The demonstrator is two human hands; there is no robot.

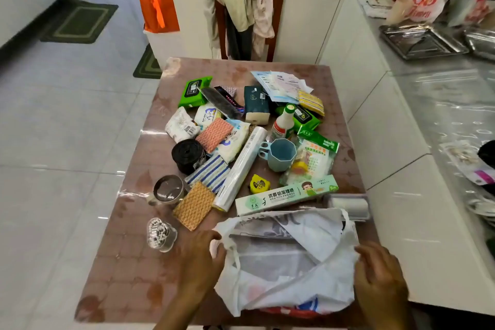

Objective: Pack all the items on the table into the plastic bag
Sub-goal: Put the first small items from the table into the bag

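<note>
A white plastic bag lies open at the near edge of the brown table. My left hand grips its left handle, and my right hand grips its right rim, holding the mouth apart. Behind the bag lie a foil box, a lint roller, a cling film roll, a yellow tape measure, a blue cup, sponges, a steel mug, a cotton swab jar, a black bag roll, wipes packs and a bottle.
A white counter borders the table on the right, with steel trays and bags on it. A chair draped with clothes stands behind the table. An orange bag sits at the back left. Tiled floor lies to the left.
</note>
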